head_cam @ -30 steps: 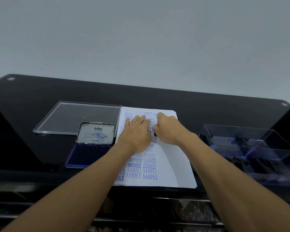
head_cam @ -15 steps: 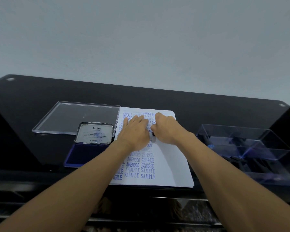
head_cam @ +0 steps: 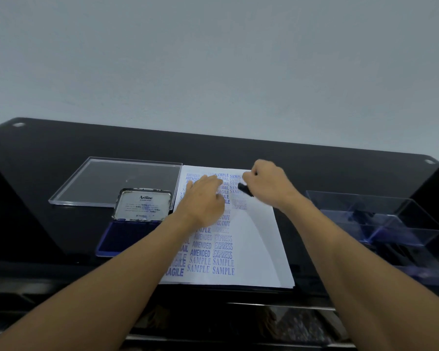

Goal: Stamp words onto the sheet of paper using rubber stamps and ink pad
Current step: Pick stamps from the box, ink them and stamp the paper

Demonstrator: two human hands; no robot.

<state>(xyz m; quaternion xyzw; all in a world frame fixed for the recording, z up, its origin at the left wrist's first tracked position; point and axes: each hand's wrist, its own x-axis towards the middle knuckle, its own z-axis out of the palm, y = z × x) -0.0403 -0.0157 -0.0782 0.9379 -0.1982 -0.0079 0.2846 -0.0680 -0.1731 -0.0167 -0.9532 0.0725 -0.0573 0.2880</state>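
Stamp (head_cam: 245, 190) gripped by curled fingers of right hand (head_cam: 269, 184); left hand (head_cam: 205, 198) flat, fingers straight, on paper (head_cam: 259, 249)

Paper (head_cam: 259, 249) mid-table (head_cam: 61, 148), at front edge. Ink pad (head_cam: 122, 236) just left of paper; pad lid (head_cam: 142, 205) stands up behind it. Tray (head_cam: 117, 181) behind ink pad, beside paper's far left edge. Box (head_cam: 390, 224) right of paper, apart. Left hand (head_cam: 204, 198) flat on paper's far left part. Right hand (head_cam: 269, 184) just right of it, over paper's far part, holds stamp (head_cam: 245, 190) between hands.
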